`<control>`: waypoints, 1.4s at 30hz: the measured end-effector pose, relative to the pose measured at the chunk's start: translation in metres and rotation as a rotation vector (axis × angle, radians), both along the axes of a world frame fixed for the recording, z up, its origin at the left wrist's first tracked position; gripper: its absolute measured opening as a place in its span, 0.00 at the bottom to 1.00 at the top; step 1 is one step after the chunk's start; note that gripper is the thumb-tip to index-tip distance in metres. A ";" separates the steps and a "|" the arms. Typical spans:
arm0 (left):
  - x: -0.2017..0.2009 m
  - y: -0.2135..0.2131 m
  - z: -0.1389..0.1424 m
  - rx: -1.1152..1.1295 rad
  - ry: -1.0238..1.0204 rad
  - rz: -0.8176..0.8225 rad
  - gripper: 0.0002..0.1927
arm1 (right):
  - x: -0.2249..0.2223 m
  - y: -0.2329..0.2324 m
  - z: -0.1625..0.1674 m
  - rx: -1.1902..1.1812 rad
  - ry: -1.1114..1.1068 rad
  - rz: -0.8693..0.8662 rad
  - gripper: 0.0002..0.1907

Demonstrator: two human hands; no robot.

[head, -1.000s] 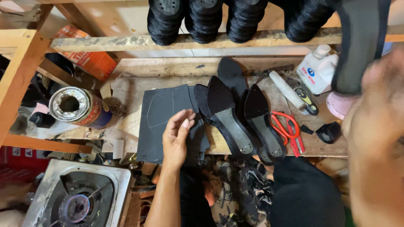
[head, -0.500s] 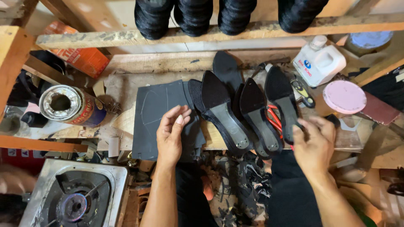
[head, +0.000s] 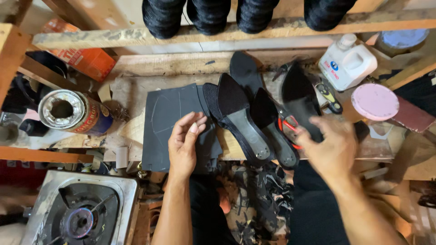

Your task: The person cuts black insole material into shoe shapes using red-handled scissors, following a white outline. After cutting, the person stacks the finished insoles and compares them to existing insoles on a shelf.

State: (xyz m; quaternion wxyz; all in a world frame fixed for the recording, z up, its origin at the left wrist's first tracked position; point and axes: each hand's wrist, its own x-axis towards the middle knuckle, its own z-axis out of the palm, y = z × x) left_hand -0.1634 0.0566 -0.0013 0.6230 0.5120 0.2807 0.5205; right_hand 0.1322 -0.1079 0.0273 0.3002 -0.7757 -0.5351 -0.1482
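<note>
Left hand (head: 185, 146) flat, fingers loosely spread, palm down on dark sheet (head: 175, 124) at bench front, pinning not gripping; nothing clamped. Next along to the rt: two black soles (head: 243, 120) lying side by side w/ long axes running near-to-far, toes pointing away & tilted slightly left. Right hand (head: 330, 147) apart from left, fingers curled round near end of black sole (head: 299, 102) above red scissors (head: 288, 127), long axis also running away from body; closer hand to the sole row = right, grip partly blurred.
</note>
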 end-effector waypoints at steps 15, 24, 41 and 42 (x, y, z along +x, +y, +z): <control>-0.001 0.001 -0.005 -0.001 -0.019 -0.008 0.18 | 0.013 0.003 -0.019 -0.178 -0.066 -0.044 0.24; 0.000 0.002 -0.006 -0.006 -0.026 0.006 0.18 | -0.025 -0.005 -0.011 0.025 0.240 0.091 0.22; -0.001 0.000 -0.004 -0.002 -0.020 -0.013 0.18 | -0.053 -0.012 -0.010 0.113 0.599 0.089 0.19; -0.001 0.000 -0.004 -0.001 -0.019 -0.013 0.18 | -0.054 -0.013 -0.005 0.167 0.584 0.088 0.18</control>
